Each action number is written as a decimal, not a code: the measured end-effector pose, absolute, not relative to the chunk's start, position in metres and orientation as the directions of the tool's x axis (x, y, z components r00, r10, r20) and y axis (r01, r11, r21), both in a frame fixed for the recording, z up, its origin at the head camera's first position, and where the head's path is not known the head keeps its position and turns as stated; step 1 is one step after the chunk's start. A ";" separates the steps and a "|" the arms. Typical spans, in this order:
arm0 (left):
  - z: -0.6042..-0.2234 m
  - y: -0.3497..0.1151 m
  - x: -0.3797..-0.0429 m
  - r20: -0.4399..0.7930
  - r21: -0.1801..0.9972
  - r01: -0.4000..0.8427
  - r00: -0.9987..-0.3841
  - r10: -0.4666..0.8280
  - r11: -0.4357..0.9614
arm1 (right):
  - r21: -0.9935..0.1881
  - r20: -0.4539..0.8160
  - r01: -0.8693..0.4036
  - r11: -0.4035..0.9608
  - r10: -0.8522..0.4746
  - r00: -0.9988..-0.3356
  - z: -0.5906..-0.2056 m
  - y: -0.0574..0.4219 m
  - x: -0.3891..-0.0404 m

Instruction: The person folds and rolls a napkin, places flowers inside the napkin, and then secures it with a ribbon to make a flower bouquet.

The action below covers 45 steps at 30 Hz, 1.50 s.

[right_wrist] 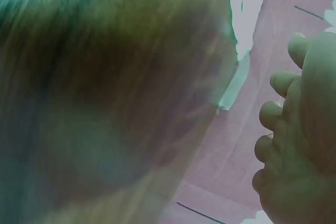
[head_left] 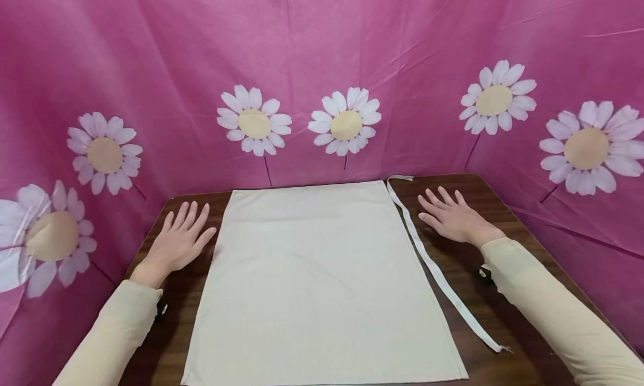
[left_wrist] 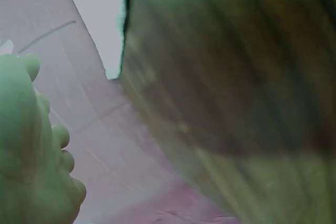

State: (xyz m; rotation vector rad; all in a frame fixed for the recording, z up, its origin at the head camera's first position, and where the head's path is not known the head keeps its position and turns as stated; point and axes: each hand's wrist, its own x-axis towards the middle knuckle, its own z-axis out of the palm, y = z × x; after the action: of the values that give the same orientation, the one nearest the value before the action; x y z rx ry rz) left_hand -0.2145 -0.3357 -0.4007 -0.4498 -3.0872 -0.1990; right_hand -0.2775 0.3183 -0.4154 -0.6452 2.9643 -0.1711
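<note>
A cream rectangular piece of cloth [head_left: 322, 280] lies flat, its far edge near the back of the table. Along its right side runs a narrow white ribbon [head_left: 427, 257], slightly curved, with frayed ends. My left hand [head_left: 176, 238], fingers straight and spread, is palm down just left of the cloth. On the other side my right hand [head_left: 458, 218] is also palm down with spread fingers, to the right of the ribbon. Neither hand holds anything. Corners of the cloth [left_wrist: 107, 24] and the ribbon's end [right_wrist: 236, 85] show in the wrist views.
Beneath everything is a dark brown wood-grain table [head_left: 495, 291]. A pink curtain [head_left: 302, 34] printed with white daisies hangs close behind the table and along both its sides. Dark wrist straps [head_left: 485, 275] show under the sleeves.
</note>
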 end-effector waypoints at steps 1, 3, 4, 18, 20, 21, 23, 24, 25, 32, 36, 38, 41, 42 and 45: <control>-0.398 -0.332 -0.214 0.043 0.111 0.300 -0.954 0.297 0.948 | -0.134 -0.079 -0.411 0.902 -0.424 -0.902 -0.412 0.319 -0.276; -0.393 -0.324 -0.212 0.064 0.087 0.338 -0.941 0.333 0.937 | -0.141 -0.078 -0.427 0.893 -0.440 -0.894 -0.407 0.319 -0.271; -0.391 -0.319 -0.209 0.073 0.077 0.358 -0.933 0.353 0.930 | -0.151 -0.075 -0.444 0.883 -0.458 -0.886 -0.405 0.319 -0.268; -0.411 -0.187 -0.115 0.089 -0.029 0.798 -0.597 0.797 0.602 | -0.362 -0.033 -0.848 0.386 -0.915 -0.402 -0.394 0.264 -0.179; -0.415 -0.174 -0.107 0.094 -0.046 0.827 -0.556 0.826 0.561 | -0.327 -0.047 -0.879 0.348 -0.935 -0.353 -0.399 0.258 -0.170; -0.417 -0.168 -0.105 0.092 -0.049 0.837 -0.540 0.837 0.545 | -0.311 -0.055 -0.891 0.331 -0.942 -0.330 -0.402 0.256 -0.166; -0.419 -0.159 -0.101 0.079 -0.047 0.853 -0.516 0.853 0.520 | -0.309 -0.080 -0.898 0.312 -0.950 -0.303 -0.406 0.254 -0.160; -0.419 -0.155 -0.100 0.072 -0.046 0.859 -0.506 0.859 0.510 | -0.317 -0.093 -0.896 0.310 -0.951 -0.296 -0.408 0.254 -0.157; -0.420 -0.151 -0.099 0.056 -0.046 0.863 -0.500 0.864 0.503 | -0.317 -0.108 -0.896 0.312 -0.950 -0.293 -0.410 0.254 -0.155; -0.426 -0.133 -0.093 -0.066 -0.019 0.899 -0.438 0.897 0.437 | -0.282 -0.190 -0.901 0.330 -0.940 -0.285 -0.419 0.257 -0.147; -0.433 -0.126 -0.087 -0.114 -0.031 0.916 -0.400 0.909 0.400 | -0.280 -0.205 -0.903 0.326 -0.939 -0.275 -0.425 0.263 -0.140; -0.435 -0.124 -0.085 -0.128 -0.044 0.920 -0.391 0.911 0.389 | -0.272 -0.206 -0.904 0.328 -0.938 -0.279 -0.428 0.265 -0.139; -0.436 -0.122 -0.084 -0.144 -0.048 0.922 -0.386 0.911 0.383 | -0.257 -0.195 -0.908 0.332 -0.938 -0.287 -0.429 0.266 -0.140; -0.437 -0.121 -0.085 -0.149 -0.049 0.922 -0.386 0.910 0.383 | -0.251 -0.192 -0.909 0.332 -0.938 -0.289 -0.429 0.266 -0.141; -0.437 -0.122 -0.086 -0.172 -0.012 0.922 -0.384 0.907 0.387 | -0.248 -0.199 -0.911 0.330 -0.937 -0.286 -0.428 0.263 -0.145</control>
State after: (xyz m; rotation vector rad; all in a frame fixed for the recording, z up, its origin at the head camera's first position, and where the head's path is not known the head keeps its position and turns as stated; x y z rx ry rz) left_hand -0.0857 -0.1218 -0.4375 -1.8107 -2.7281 0.1736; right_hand -0.1451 0.2635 -0.4281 -1.6527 2.2933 -0.1234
